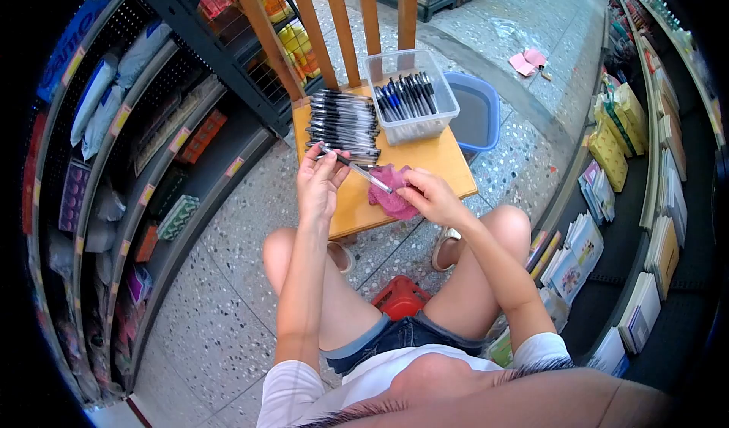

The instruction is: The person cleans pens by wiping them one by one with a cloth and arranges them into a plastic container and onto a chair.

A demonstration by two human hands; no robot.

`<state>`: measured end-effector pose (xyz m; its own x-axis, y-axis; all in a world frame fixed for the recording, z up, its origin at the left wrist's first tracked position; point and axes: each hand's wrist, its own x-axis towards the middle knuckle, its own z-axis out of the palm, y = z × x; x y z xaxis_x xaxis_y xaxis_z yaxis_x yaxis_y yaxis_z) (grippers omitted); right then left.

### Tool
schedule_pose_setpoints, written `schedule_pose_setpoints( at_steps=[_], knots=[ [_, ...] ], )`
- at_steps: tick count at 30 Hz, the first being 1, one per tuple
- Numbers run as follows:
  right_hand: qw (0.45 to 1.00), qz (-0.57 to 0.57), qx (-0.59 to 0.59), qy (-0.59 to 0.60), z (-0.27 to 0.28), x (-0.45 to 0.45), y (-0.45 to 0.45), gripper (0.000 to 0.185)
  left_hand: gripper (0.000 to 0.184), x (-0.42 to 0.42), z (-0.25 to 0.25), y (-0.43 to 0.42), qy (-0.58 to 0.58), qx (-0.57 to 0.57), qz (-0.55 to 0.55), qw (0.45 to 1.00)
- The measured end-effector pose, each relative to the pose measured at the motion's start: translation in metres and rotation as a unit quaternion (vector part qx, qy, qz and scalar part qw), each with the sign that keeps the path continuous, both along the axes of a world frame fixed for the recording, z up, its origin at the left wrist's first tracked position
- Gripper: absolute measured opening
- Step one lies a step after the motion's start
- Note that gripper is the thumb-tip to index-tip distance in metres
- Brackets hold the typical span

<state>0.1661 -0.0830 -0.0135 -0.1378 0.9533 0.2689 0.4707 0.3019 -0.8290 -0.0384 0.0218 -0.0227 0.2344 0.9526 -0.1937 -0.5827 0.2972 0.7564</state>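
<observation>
My left hand (321, 176) pinches the dark end of a pen (357, 168) with a clear barrel, held slanting over the front of a wooden chair seat (357, 216). My right hand (430, 196) is closed on a pink cloth (391, 190), which lies against the pen's lower end. Behind my left hand, a pile of pens (342, 122) with black caps and clear barrels lies on the seat. Right of the pile stands a clear plastic box (420, 129) with several black and blue pens upright or leaning inside.
A blue basin (490, 121) of greyish water stands on the floor behind the chair's right side. Curved store shelves (250, 151) rise at left, and shelves of notebooks (569, 269) at right. A red stool (402, 297) shows between my legs. Pink paper (527, 62) lies farther off.
</observation>
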Motion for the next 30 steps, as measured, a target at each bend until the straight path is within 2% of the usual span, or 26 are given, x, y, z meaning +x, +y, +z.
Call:
schedule_pose_setpoints(
  at_steps=[6,12,21,24,27,30],
  knots=[
    [0.983,-0.117,0.024,-0.142,-0.006,0.019,0.003,0.011,0.031,0.001,0.001,0.0,0.009,0.002,-0.001,1.0],
    [0.91,-0.297,0.054,-0.284,0.004,0.042,0.003,0.009,0.031,0.002,0.004,-0.003,0.036,0.013,-0.006,0.999],
    [0.916,-0.18,-0.022,-0.357,-0.036,0.037,0.007,0.024,0.032,0.007,0.011,-0.008,0.051,0.024,-0.022,0.998],
    [0.916,-0.209,0.063,-0.338,-0.022,0.033,0.004,0.026,0.031,0.007,0.011,-0.008,0.055,0.028,-0.025,0.998],
    [0.94,-0.203,0.109,-0.251,0.001,0.025,0.003,0.029,0.031,0.007,0.012,-0.008,0.059,0.026,-0.023,0.998],
    [0.994,-0.089,0.013,-0.063,-0.011,0.022,0.005,0.022,0.031,0.006,0.011,-0.008,0.058,0.025,-0.019,0.998]
  ],
)
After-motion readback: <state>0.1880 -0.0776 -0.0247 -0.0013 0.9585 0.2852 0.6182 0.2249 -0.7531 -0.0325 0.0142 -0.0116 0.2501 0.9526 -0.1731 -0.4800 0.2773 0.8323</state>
